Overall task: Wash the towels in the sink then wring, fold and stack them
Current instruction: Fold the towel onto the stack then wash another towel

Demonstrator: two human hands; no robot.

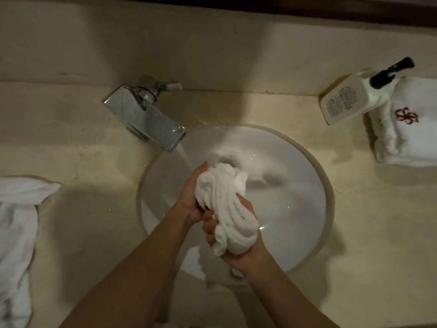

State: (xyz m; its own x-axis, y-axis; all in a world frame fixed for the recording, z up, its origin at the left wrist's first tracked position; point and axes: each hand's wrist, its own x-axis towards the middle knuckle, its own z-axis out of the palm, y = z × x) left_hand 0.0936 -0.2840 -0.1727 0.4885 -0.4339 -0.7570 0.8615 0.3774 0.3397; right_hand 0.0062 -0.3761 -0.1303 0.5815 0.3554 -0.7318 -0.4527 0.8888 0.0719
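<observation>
A bunched, wet white towel [225,207] is held above the round white sink [295,204]. My left hand [189,200] grips its upper end from the left. My right hand [236,247] holds its lower end from below, fingers curled round the folds. Water runs from the chrome faucet [146,119] into the left side of the basin, just beside my left hand. A crumpled white towel [16,233] lies on the counter at the far left. A folded white towel with a red emblem [406,129] sits at the far right.
A white soap dispenser with a black pump [350,100] leans against the folded towel at the right. The beige stone counter [94,209] surrounds the sink, with a wall ledge behind the faucet.
</observation>
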